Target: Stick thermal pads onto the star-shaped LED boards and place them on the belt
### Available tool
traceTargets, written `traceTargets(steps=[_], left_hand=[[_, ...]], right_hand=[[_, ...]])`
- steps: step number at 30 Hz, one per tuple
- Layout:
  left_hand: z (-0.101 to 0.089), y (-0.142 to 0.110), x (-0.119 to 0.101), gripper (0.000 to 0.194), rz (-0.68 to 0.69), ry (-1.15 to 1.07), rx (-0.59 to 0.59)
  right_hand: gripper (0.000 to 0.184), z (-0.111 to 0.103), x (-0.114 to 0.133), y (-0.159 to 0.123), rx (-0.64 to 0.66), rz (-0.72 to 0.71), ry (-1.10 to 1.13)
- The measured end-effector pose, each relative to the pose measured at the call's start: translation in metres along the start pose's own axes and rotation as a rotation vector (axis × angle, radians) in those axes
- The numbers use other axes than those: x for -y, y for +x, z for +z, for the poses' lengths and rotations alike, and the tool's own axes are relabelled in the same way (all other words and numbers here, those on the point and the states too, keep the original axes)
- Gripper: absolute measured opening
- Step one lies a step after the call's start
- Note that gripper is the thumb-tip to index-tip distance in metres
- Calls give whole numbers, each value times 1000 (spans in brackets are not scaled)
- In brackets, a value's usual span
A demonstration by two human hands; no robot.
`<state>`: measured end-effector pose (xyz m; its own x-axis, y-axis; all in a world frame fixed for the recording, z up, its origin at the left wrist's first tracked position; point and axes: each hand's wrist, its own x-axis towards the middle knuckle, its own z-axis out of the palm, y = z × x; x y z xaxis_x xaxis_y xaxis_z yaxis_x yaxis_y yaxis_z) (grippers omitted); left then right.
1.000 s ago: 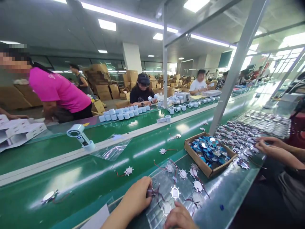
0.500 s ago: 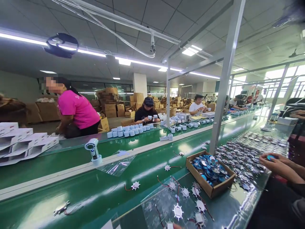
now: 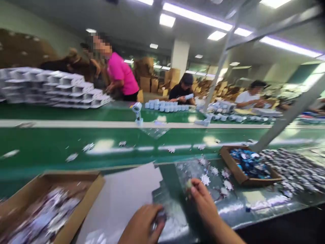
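Observation:
Low in the middle, my left hand (image 3: 143, 225) has its fingers curled round a small, dark greyish piece (image 3: 161, 215), too blurred to name. My right hand (image 3: 204, 203), to the right of it, pinches a small pale yellowish piece (image 3: 189, 184) between thumb and fingers; its kind is unclear. Just beyond the right hand, several white star-shaped parts with thin wires (image 3: 205, 179) lie on a clear plastic sheet. Beside my left hand is a flat light-grey sheet (image 3: 122, 189).
A cardboard box (image 3: 98, 189) of silvery parts stands front left; another box (image 3: 228, 166) holds blue discs. Many small parts (image 3: 291, 166) cover the right side. A slanting metal post (image 3: 289, 117) rises behind. Across the green belt (image 3: 56, 142), co-workers stand or sit near light-blue pieces (image 3: 167, 105).
The view has swung left and down. Both my hands now show plainly, where only a fingertip showed at the bottom edge. The left box and grey sheet have come into view.

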<state>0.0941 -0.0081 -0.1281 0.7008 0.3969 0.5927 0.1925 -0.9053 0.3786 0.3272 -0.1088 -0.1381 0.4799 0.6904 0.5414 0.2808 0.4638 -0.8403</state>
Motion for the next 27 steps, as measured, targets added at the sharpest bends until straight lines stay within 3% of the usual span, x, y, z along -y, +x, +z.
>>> traceTargets(steps=[4,8,12,16,18,21,24,27], left_hand=[[12,9,-9,24,31,215,44],[11,10,-13,36,66,304,84],[-6,-1,-13,31,158,279,72],[-38,-9,-7,15,139,315,-38],[-54,-12,-1,13,82,364,-82],[-68,-23,11,15,-16,435,-113],[-66,-44,17,17,-55,468,-135],[-55,-67,17,16,-36,496,-172]], right_hand=[[60,3,-1,11,162,57,-15],[43,7,-1,19,335,-19,-232],[29,10,8,32,502,-200,-644],[27,14,16,40,552,-259,-868],[30,18,20,37,562,-323,-906],[27,28,27,28,686,-401,-851],[22,43,29,20,847,-456,-837],[21,59,26,17,918,-533,-879]])
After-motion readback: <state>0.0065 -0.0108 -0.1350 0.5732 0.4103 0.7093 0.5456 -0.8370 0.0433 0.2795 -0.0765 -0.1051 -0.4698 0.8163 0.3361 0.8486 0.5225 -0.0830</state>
